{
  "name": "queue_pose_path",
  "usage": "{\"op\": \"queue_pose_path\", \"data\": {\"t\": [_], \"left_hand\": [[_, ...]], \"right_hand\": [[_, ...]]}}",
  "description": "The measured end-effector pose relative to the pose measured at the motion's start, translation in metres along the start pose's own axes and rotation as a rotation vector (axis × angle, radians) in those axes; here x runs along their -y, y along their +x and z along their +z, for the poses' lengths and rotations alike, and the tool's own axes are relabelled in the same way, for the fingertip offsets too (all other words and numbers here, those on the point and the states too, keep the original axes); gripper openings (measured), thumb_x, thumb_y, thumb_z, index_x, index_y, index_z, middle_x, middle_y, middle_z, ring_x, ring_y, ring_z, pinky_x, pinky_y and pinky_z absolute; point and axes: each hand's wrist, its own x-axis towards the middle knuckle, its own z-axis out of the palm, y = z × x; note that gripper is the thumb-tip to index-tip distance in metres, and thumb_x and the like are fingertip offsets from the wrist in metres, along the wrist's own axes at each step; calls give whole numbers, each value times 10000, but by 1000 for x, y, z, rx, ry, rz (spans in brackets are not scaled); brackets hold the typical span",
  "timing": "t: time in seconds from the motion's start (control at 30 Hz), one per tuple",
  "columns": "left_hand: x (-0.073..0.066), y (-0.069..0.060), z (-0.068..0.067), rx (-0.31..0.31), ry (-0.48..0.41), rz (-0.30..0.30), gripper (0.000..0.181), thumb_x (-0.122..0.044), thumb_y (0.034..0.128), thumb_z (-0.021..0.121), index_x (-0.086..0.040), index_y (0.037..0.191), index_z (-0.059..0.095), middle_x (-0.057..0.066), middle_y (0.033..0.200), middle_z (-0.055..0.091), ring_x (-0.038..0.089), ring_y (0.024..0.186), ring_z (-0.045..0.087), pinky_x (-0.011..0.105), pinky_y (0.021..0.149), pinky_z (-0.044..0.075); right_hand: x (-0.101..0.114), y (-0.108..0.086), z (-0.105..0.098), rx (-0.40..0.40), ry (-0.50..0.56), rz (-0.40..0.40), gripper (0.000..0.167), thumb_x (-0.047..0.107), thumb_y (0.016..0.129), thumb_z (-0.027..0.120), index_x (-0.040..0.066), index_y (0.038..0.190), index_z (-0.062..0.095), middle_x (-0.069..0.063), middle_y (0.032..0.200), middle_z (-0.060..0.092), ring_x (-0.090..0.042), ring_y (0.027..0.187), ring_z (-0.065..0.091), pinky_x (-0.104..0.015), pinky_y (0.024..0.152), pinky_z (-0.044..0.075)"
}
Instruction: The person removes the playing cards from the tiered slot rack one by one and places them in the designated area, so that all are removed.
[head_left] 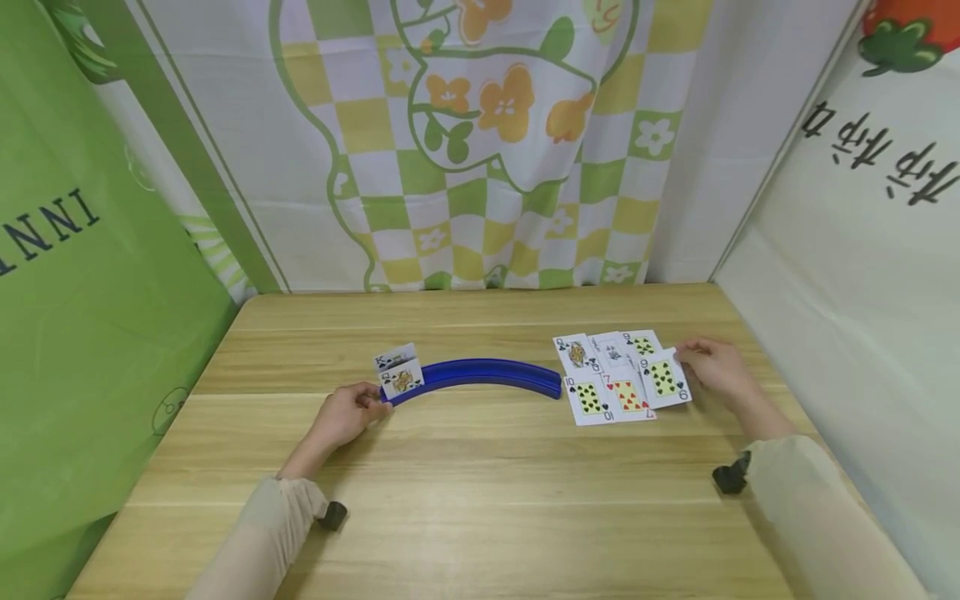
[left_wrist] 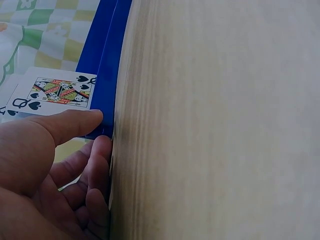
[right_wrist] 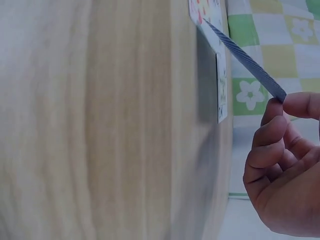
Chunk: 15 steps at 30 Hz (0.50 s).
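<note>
A curved blue card holder (head_left: pixel 487 372) lies on the wooden table. My left hand (head_left: pixel 349 414) grips its left end, the thumb laid over the front edge in the left wrist view (left_wrist: pixel 75 122). Standing in that end are a queen of spades (head_left: pixel 402 380) and, behind it, a king (head_left: pixel 393 357). At the right, my right hand (head_left: pixel 712 364) pinches a black nine card (head_left: pixel 663 379) by its right edge between thumb and fingers. That card is tilted up off the table, with its patterned back (right_wrist: pixel 250 62) visible in the right wrist view.
Face-up cards lie in two overlapping rows right of the holder: a queen (head_left: pixel 576 353), a picture card (head_left: pixel 612 352) and another nine (head_left: pixel 642 342) behind, a ten (head_left: pixel 588 400) and a seven of hearts (head_left: pixel 628 397) in front. A patterned curtain (head_left: pixel 510 208) hangs behind the table.
</note>
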Motion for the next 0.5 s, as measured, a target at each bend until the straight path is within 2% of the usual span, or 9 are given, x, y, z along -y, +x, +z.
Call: {"op": "queue_pose_path", "data": {"t": [0.1,0.2,0.3,0.5], "left_hand": [[0,-1,0,2,-5,1,367,-265,883,747,-2,1128,677,52,854,690,146,696,558,280,630,451],[0,-1,0,5,-7,0,359,-262,887,746,-3,1126,677,49,850,687,145,688,554,280,619,448],[0,-1,0,4,-7,-2,359,-266,886,746,-6,1124,678,46,847,686,144,684,551,280,615,444],[-2,-1,-1,5,0,1,373,-271,886,744,-1,1133,676,50,852,692,146,689,553,282,621,439]], "right_hand": [[-6,2,-1,17,-40,1,427,291,1026,478,-45,1275,566,-196,1121,630,-209,912,560,-280,696,470],[-11,3,-2,23,-99,-11,437,295,1023,482,-51,1275,569,-282,1210,607,-349,1042,569,-411,825,483],[-15,5,-2,28,-153,-21,444,290,1019,483,-65,1271,569,-328,1279,574,-454,1153,534,-548,922,443],[-16,5,-2,72,-244,-1,452,304,1003,491,-60,1256,581,-299,1214,622,-442,1114,565,-570,913,445]]}}
